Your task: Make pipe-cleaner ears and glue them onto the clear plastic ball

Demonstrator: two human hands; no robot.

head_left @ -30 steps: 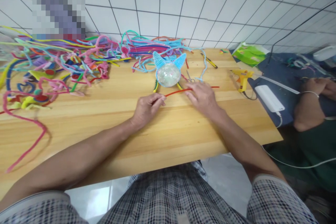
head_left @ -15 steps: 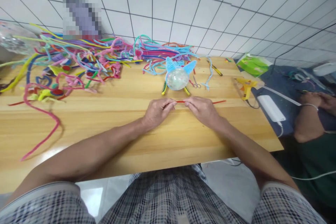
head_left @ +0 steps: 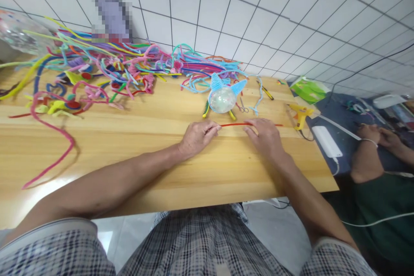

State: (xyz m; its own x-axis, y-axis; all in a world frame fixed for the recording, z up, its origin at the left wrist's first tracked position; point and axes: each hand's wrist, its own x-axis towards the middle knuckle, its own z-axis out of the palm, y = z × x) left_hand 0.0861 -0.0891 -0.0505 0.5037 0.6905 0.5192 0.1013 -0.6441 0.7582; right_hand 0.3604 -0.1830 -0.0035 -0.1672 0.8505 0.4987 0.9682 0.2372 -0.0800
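A thin red pipe cleaner (head_left: pixel 234 124) lies stretched sideways above the wooden table. My left hand (head_left: pixel 198 139) pinches its left end between thumb and fingertips. Farther along, my right hand (head_left: pixel 265 138) is loosely closed around it, the thumb a little lower than the fingers, and the far end sticks out to the right. Just beyond both hands sits a clear, shiny ball (head_left: pixel 223 98) with two light-blue pipe-cleaner ears (head_left: pixel 238 87). Pliers with yellow and black handles (head_left: pixel 232 115) lie partly hidden under the ball. Small scissors (head_left: pixel 243 108) rest to its right.
Tangled colourful pipe cleaners (head_left: pixel 136 67) are heaped along the tiled wall. A yellow glue gun (head_left: pixel 300 114) and a white power block (head_left: pixel 326 141) are at the right. A yellow-black cutter (head_left: pixel 265 90) lies at the back. Another person's hands (head_left: pixel 371 136) are at far right.
My right hand has moved right along the red pipe cleaner, away from my left hand, so a longer red stretch shows between them. The camera view has shifted slightly.
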